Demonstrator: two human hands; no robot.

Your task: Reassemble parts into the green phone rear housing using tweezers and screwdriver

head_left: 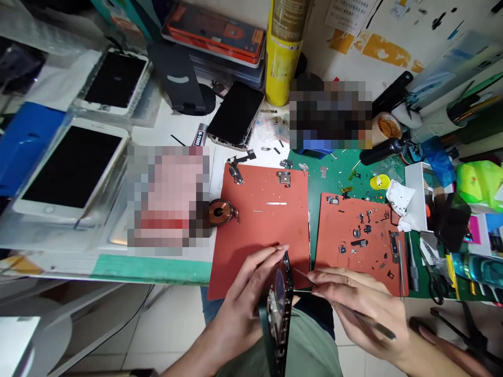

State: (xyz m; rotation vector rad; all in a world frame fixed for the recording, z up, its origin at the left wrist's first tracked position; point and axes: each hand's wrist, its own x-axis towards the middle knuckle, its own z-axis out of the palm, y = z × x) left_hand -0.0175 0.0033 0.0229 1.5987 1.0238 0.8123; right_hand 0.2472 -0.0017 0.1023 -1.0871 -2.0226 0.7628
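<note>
Opened phone frame [280,309] stands edge-up, gripped by left hand [243,303], exposing its interior to tweezers [341,303] pinched in right hand [361,309], above red mat [259,220].

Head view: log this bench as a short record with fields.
left hand: left hand holds an opened phone frame on edge
right hand: right hand holds tweezers, tip toward the frame
mats: left red mat; right red mat strewn with small parts
nearby: copper coil, yellow can, black phone
</note>
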